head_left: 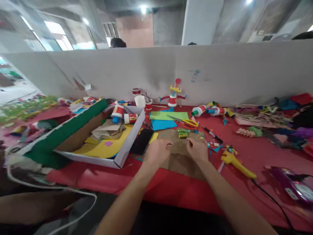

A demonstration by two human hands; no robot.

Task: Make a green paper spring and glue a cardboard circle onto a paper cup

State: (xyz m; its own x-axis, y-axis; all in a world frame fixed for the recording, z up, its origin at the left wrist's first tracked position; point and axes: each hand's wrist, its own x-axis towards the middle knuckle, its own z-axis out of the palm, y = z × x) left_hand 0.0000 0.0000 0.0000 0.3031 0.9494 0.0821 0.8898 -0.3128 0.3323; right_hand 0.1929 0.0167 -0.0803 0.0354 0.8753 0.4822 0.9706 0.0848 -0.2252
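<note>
My left hand is closed above the left part of a brown cardboard sheet, its thumb and fingertips pressed together. Facing it from the right, my right hand is closed in a similar way. Whatever the fingers may hold is too small or hidden to make out. Just beyond, between the hands, sits a green-and-yellow folded paper spring. Scissors with yellow handles lie behind it on light green paper and blue paper. A black phone is beside my left hand.
A white-sided box holds paper sheets and decorated cups at left. To the right lie a yellow glue gun, a black craft knife and a purple device. A paper-cup figure stands by the white partition.
</note>
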